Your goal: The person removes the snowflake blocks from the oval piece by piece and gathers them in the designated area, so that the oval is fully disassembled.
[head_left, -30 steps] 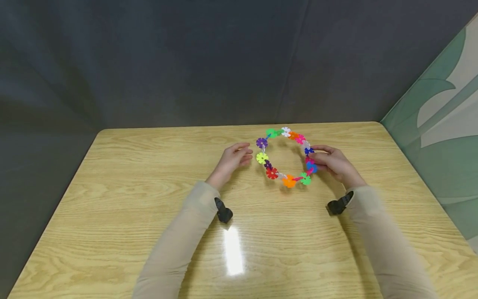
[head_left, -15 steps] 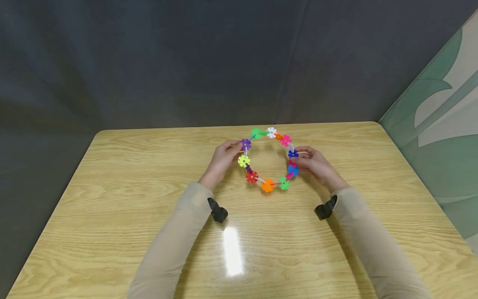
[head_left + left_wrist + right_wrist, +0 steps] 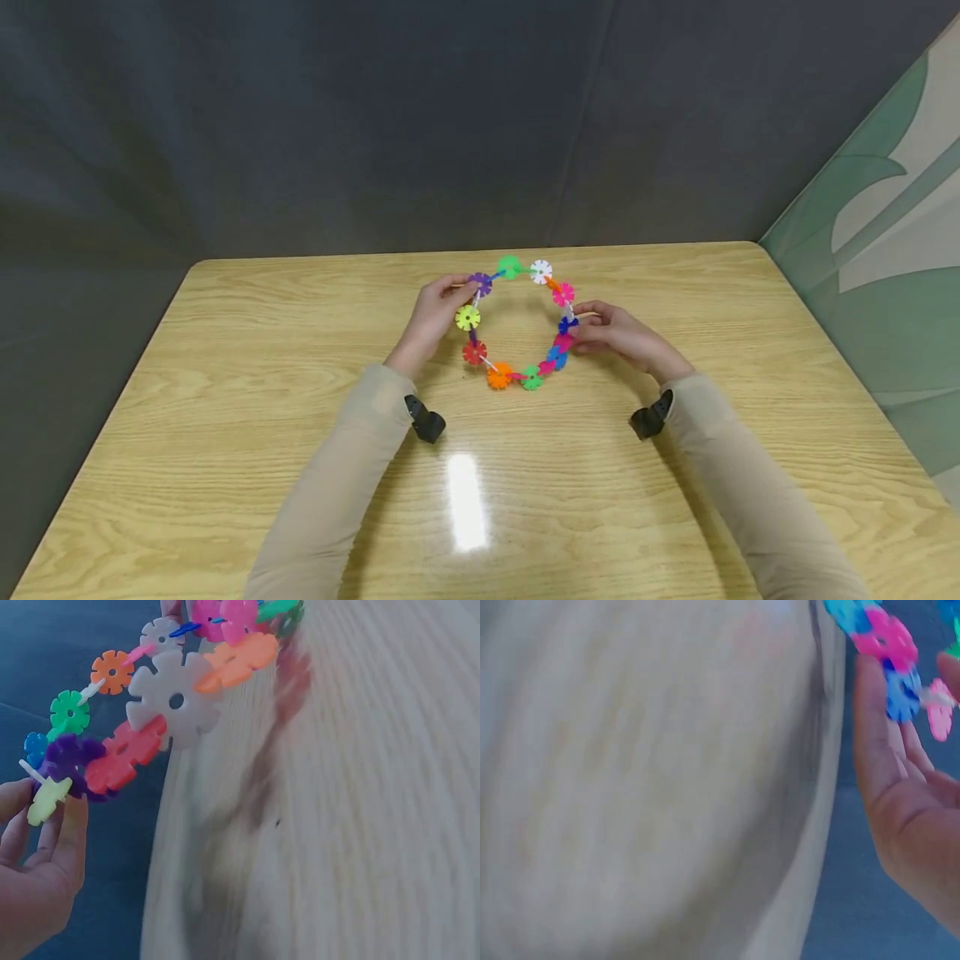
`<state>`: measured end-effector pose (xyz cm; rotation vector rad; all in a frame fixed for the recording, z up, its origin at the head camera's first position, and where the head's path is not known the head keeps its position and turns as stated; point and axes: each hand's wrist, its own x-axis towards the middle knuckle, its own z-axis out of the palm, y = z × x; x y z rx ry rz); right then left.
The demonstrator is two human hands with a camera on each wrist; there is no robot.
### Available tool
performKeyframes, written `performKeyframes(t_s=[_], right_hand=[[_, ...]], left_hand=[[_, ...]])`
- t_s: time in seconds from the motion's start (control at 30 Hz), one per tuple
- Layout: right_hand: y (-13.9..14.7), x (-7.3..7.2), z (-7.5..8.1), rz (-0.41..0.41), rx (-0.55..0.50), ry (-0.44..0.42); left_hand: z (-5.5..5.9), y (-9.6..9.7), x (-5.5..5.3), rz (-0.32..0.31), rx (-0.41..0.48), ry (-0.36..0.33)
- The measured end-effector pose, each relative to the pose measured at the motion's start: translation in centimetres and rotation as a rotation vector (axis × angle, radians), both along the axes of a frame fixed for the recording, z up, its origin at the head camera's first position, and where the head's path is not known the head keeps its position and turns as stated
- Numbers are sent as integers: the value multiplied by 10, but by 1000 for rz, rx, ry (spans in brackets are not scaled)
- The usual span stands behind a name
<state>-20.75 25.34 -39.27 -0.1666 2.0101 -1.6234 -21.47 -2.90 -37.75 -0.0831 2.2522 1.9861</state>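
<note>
A closed ring of colourful notched plastic discs, slotted together edge to edge [image 3: 499,377], hangs between my two hands above the table. My left hand [image 3: 431,312] pinches its left side at the purple disc [image 3: 481,284], just above the yellow disc [image 3: 468,317]. On the opposite side my right hand [image 3: 618,335] grips it by the dark blue disc [image 3: 568,326]. From the left wrist, the discs run away from my fingers [image 3: 71,836] in a tilted loop. In the right wrist view, pink and blue discs [image 3: 902,694] show between thumb and fingers; the rest leaves the frame.
The wood-grain table [image 3: 225,400] spreads under both arms, with a bright light reflection near its front. A dark curtain [image 3: 390,125] stands along the back edge. To the right is a green and white patterned panel [image 3: 900,250]. Each wrist wears a small black camera [image 3: 426,419].
The ring has moved left, with my right hand following. My left hand, at first apart from it, has taken hold of its left side. The ring's lower part has swung leftward.
</note>
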Motion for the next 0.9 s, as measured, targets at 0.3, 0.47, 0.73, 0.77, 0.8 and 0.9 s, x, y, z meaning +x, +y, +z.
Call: performKeyframes(t_s=[0.3, 0.47, 0.73, 0.77, 0.8, 0.9], right_hand=[[5, -6, 31, -13, 117, 156], [-5, -8, 52, -100, 112, 268], [-39, -6, 67, -134, 176, 358], [-43, -6, 67, -128, 187, 373], [-48, -6, 67, -120, 202, 391], [-61, -7, 66, -80, 257, 463]], left_hand=[[15, -15, 1, -41, -99, 70], [21, -18, 3, -78, -120, 89], [22, -18, 5, -119, -163, 102], [22, -18, 5, -128, -170, 106], [21, -18, 5, -137, -178, 114], [21, -18, 6, -156, -184, 139]])
